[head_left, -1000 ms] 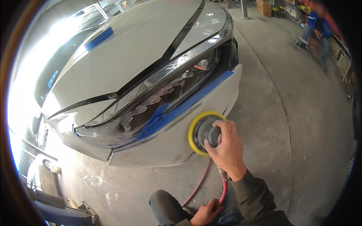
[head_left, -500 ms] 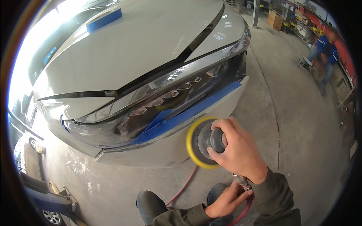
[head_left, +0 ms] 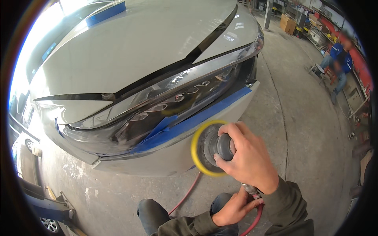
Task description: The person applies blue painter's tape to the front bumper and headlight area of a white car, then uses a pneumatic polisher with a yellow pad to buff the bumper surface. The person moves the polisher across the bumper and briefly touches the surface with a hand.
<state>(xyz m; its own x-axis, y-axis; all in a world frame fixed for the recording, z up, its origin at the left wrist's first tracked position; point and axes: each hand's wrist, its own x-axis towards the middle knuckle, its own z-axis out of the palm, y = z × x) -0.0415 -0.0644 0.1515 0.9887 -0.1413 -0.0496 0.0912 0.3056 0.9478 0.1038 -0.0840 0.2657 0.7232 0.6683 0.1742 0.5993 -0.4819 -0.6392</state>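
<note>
My right hand point(head_left: 252, 159) wraps round the black head of a round air sander point(head_left: 211, 146) with a yellow-edged pad. The pad stands on edge, facing the pale car bumper point(head_left: 165, 167); whether they touch I cannot tell. Below it, my left hand point(head_left: 233, 209) is closed round the metal hose coupling point(head_left: 249, 189) at the sander's tail, where the red air hose point(head_left: 255, 222) joins. Blue masking tape point(head_left: 201, 118) runs along the bumper's upper edge, with a loose flap point(head_left: 161, 129) sticking up over the dark front light panel point(head_left: 169, 106).
The car's pale hood point(head_left: 130, 51) fills the upper left, with a blue-taped piece point(head_left: 105, 15) on top. The hose crosses the concrete floor beside my knee point(head_left: 151, 214). At the far right a person in blue point(head_left: 340, 59) sits by cluttered shelves. A blue lift arm point(head_left: 47, 206) stands lower left.
The sander and my right hand have shifted very slightly left. My left hand keeps its hold at the coupling. The view has turned a little.
</note>
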